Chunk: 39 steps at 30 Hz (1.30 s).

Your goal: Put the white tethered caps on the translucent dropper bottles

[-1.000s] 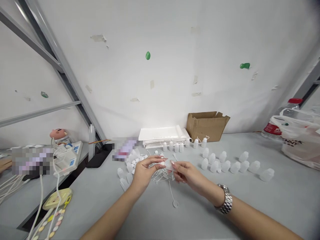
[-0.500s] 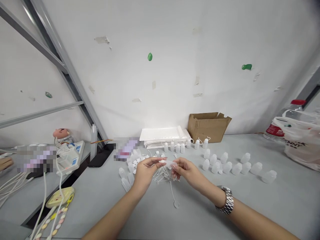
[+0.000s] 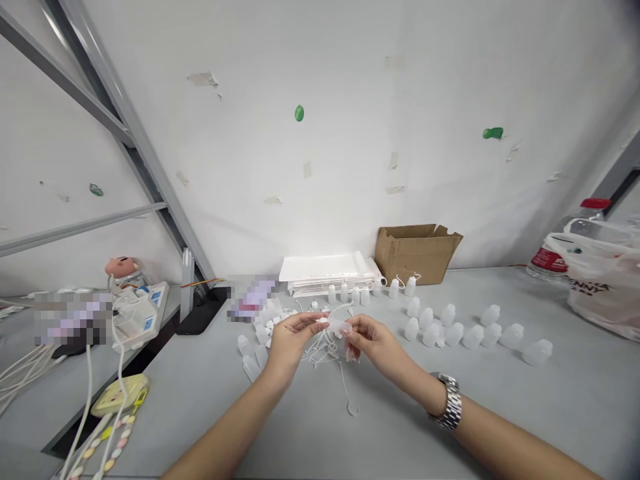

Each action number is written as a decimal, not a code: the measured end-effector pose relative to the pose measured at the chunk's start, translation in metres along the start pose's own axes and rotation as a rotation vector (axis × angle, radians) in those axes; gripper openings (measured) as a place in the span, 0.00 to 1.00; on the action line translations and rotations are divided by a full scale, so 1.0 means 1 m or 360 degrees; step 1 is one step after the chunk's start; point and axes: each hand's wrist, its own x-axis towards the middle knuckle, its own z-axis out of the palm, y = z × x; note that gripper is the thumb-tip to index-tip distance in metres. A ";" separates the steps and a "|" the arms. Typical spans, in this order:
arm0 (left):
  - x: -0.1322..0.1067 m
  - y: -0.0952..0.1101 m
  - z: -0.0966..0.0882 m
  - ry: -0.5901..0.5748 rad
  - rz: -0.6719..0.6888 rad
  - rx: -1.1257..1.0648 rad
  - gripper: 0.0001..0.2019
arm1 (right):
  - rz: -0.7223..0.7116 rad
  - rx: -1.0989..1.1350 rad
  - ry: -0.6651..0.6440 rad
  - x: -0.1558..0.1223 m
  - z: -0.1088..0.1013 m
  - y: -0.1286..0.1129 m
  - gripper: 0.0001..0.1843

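Note:
Above the table my left hand (image 3: 291, 337) pinches a small white cap (image 3: 323, 321) between thumb and fingertips. Facing it, my right hand (image 3: 373, 339) is closed on a small translucent plastic bottle (image 3: 341, 325), its neck end toward the cap. A thin white strap (image 3: 342, 307) curves over the bottle between the hands. Fingers partly cover the joint, so I cannot tell how far the cap sits on. Beneath the hands lies a tangle of white straps (image 3: 326, 349), with one loose strap (image 3: 349, 399) nearer to me. Loose white caps (image 3: 265, 329) are heaped beyond my left hand.
Uncapped bottles (image 3: 473, 337) stand and lie at right; several capped bottles (image 3: 345, 292) line the back. Behind them are a stack of white packets (image 3: 325, 269) and a cardboard box (image 3: 417, 257). A plastic bag (image 3: 605, 287) sits far right, a power strip (image 3: 150, 317) left.
A curved white strap now shows above the bottle between my hands. My fingers have shifted slightly around the cap and bottle; the things on the table stay in place.

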 end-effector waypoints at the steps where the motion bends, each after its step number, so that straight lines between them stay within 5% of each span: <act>1: -0.001 0.001 0.001 -0.0015 0.0025 0.0022 0.08 | 0.0040 0.0019 -0.0032 -0.001 0.001 -0.001 0.22; 6: -0.003 0.007 0.002 -0.0047 0.0156 0.0157 0.06 | 0.0265 0.0127 -0.0172 -0.004 0.004 -0.006 0.28; 14: 0.002 -0.003 -0.001 -0.0037 0.0010 -0.0004 0.09 | -0.0126 -0.0198 0.0107 -0.005 0.005 -0.001 0.18; 25: 0.002 0.002 -0.003 -0.0123 0.0160 0.0183 0.05 | 0.0434 0.0488 -0.0384 -0.009 0.003 -0.008 0.23; 29: 0.000 0.002 -0.001 -0.0113 -0.0043 0.0013 0.14 | 0.0191 0.0246 -0.0145 -0.008 0.003 -0.013 0.23; 33: -0.002 0.003 0.001 -0.0341 -0.0356 -0.0300 0.21 | -0.0180 -0.0053 0.0221 -0.006 0.000 -0.018 0.21; 39: -0.003 0.011 0.000 -0.0584 -0.0644 -0.0451 0.27 | -0.0313 -0.0173 0.0383 -0.001 -0.007 -0.011 0.20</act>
